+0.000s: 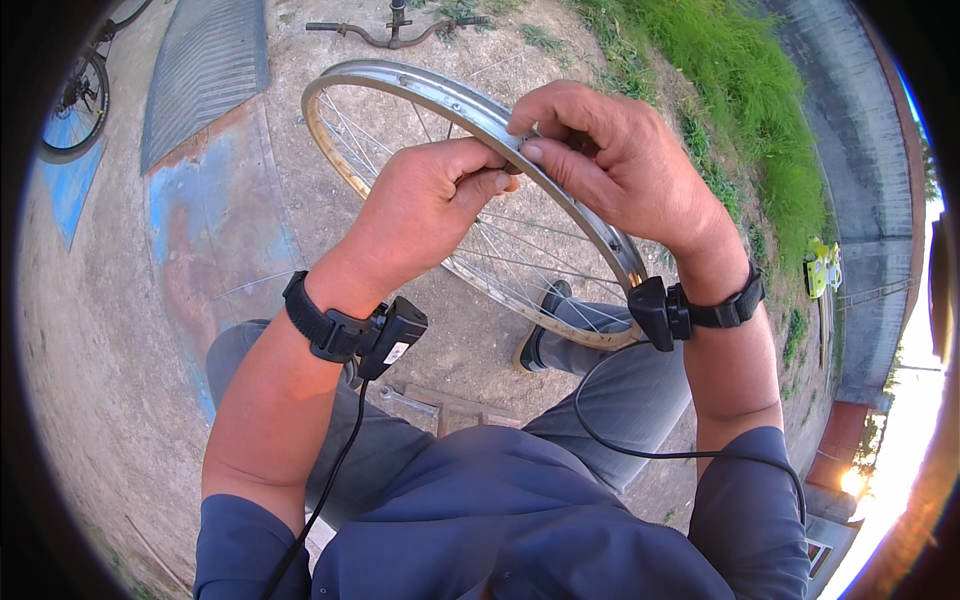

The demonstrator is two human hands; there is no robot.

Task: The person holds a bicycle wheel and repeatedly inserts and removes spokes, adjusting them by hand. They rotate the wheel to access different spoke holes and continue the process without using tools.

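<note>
A bare bicycle wheel [385, 72], a silver rim laced with thin spokes and without a tyre, stands tilted before me. My left hand [425, 200] is closed at the rim's inner side, thumb and forefinger pinched around something small and dark that I cannot make out. Across the rim, my right hand [625, 160] has its thumb and bent forefinger at the outer channel, close together. Whatever lies between those fingertips is hidden. The wheel's lower edge passes close by my knee and shoe [545, 315].
A rusty handlebar [395, 40] lies on the dirt beyond the wheel. At the left are a corrugated sheet [208, 75], a blue-stained metal panel [215, 200] and another bicycle's wheel [85, 105]. Grass [740, 110] grows along a wall [865, 190]. Cables run from my wrist devices [395, 335].
</note>
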